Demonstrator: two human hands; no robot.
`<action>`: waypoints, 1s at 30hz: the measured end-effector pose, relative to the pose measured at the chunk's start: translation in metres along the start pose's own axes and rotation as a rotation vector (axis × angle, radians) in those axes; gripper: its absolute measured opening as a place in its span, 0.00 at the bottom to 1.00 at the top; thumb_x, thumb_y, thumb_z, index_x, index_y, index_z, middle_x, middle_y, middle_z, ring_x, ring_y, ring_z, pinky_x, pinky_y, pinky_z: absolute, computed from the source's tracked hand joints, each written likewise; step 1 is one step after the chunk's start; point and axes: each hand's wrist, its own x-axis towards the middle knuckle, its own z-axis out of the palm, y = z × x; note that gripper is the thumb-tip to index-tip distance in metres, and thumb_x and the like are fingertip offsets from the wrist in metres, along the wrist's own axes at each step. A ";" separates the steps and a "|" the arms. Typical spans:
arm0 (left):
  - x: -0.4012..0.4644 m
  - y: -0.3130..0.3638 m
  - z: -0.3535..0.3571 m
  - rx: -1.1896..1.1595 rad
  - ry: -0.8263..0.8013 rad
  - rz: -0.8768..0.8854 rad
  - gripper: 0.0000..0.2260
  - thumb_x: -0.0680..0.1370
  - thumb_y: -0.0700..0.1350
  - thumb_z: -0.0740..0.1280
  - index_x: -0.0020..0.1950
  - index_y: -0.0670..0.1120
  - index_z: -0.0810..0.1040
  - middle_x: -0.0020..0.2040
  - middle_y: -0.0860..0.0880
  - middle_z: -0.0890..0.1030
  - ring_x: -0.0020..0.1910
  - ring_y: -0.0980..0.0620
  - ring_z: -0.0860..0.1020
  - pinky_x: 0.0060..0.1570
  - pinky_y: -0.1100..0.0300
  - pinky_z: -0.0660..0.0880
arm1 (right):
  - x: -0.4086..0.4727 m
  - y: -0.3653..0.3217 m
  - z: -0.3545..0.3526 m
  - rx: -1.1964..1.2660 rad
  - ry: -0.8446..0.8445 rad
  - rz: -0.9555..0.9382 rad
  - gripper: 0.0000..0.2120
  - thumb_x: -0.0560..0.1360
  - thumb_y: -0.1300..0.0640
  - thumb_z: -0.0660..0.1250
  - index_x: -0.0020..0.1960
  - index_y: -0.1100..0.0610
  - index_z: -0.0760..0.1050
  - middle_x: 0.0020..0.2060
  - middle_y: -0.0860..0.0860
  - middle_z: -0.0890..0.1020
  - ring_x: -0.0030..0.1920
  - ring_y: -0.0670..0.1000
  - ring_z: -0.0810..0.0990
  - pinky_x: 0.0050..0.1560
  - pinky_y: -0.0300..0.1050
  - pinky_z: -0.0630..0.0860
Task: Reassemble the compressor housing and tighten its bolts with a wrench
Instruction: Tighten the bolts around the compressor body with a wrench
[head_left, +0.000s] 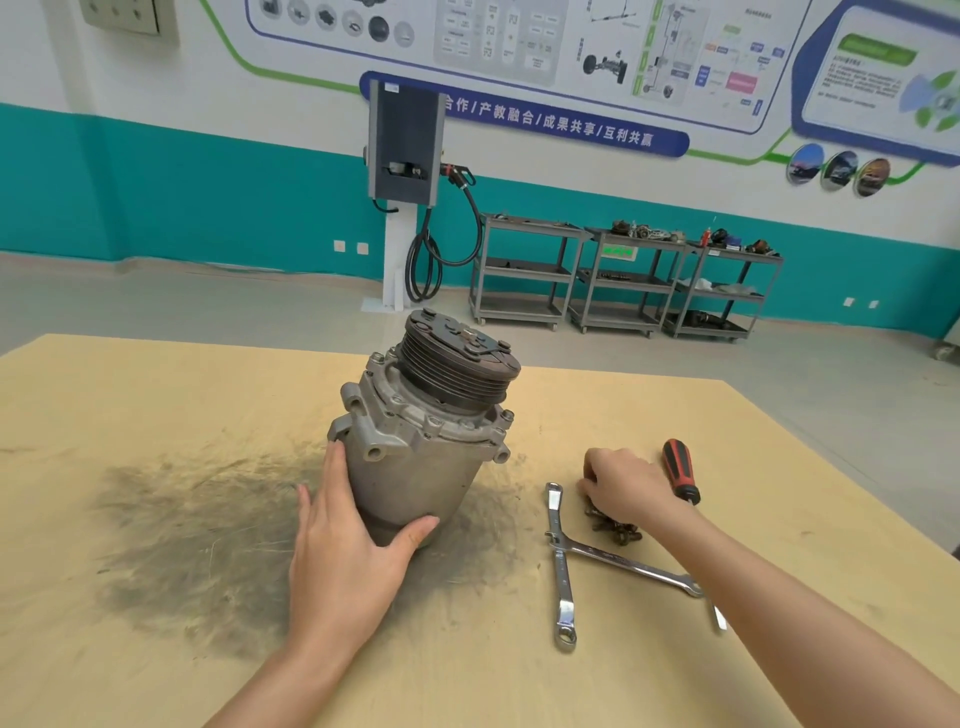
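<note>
Left hand (343, 551) grips compressor (421, 431) (upright on table (156, 405)); right hand (621, 486) reaches onto bolts (615, 530), grip unclear.

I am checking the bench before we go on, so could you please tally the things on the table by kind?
Compressor: 1, held upright by the left hand
Wrenches: 2, crossed
Screwdriver: 1, red and black handle
Pile of bolts: 1, number of bolts cannot be told, the right hand reaches into it
Total: 5
</note>
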 end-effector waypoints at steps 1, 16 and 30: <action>0.000 0.000 0.000 0.000 -0.001 0.000 0.51 0.66 0.62 0.75 0.80 0.54 0.49 0.80 0.54 0.58 0.80 0.43 0.48 0.73 0.40 0.59 | -0.001 -0.001 0.000 -0.014 0.024 -0.003 0.09 0.81 0.52 0.58 0.54 0.56 0.72 0.52 0.56 0.78 0.51 0.59 0.77 0.52 0.51 0.70; -0.001 -0.001 0.000 -0.024 -0.001 -0.006 0.51 0.66 0.63 0.75 0.80 0.55 0.47 0.80 0.55 0.57 0.80 0.43 0.48 0.73 0.42 0.58 | -0.027 -0.019 -0.031 0.562 0.340 -0.169 0.04 0.78 0.60 0.65 0.46 0.52 0.76 0.40 0.46 0.82 0.44 0.46 0.79 0.46 0.37 0.75; 0.000 -0.002 0.000 -0.006 -0.003 -0.006 0.52 0.65 0.65 0.73 0.80 0.55 0.47 0.80 0.55 0.57 0.80 0.43 0.48 0.73 0.43 0.59 | -0.070 -0.089 -0.039 1.215 0.688 -0.393 0.06 0.74 0.61 0.72 0.42 0.51 0.78 0.39 0.43 0.83 0.43 0.42 0.81 0.46 0.33 0.74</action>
